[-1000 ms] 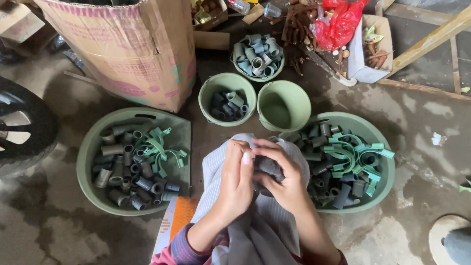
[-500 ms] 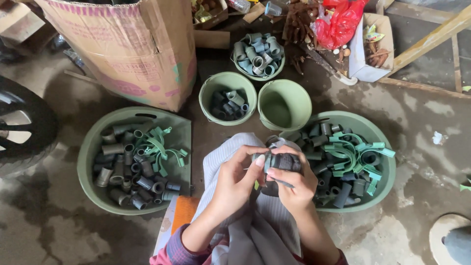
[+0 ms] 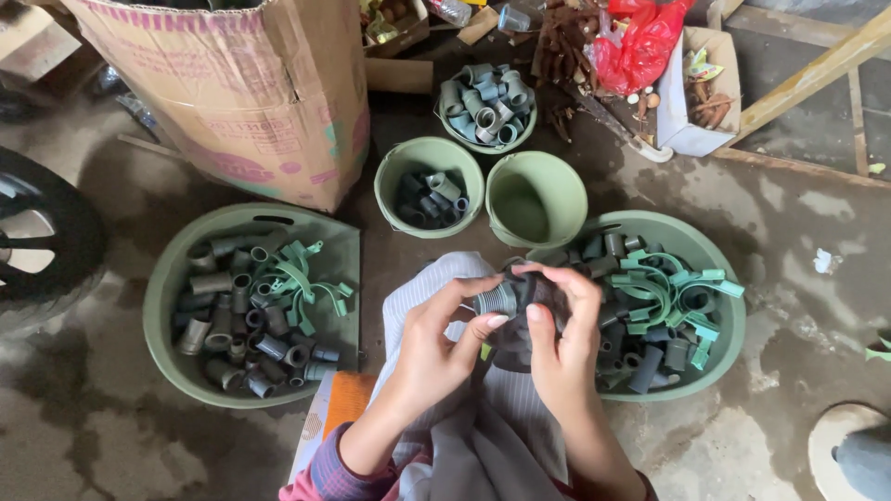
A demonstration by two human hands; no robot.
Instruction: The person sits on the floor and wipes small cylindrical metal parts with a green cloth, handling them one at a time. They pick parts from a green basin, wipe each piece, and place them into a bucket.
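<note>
Both hands meet over my lap on one dark grey pipe fitting [image 3: 513, 299] with a lighter threaded end. My left hand [image 3: 434, 345] pinches that threaded end between thumb and fingers. My right hand [image 3: 562, 327] wraps around the fitting's dark body. A pale striped cloth [image 3: 418, 301] lies under both hands. Right beside my right hand is a green basin [image 3: 729, 357] full of grey fittings and green clamps [image 3: 670, 292]. A matching basin [image 3: 162, 288] of fittings and clamps lies to the left.
Two green buckets stand ahead: one [image 3: 429, 190] holds a few fittings, the other [image 3: 536, 198] holds nothing. A bowl of fittings [image 3: 487, 104] stands behind them. A large cardboard box [image 3: 241, 93], a tyre [image 3: 42, 246], a red bag [image 3: 640, 42] and wooden planks [image 3: 817, 74] surround the spot.
The hands were clasped close on the cloth. They have spread apart, and the fitting now shows between them with its threaded end out, turned in the fingers.
</note>
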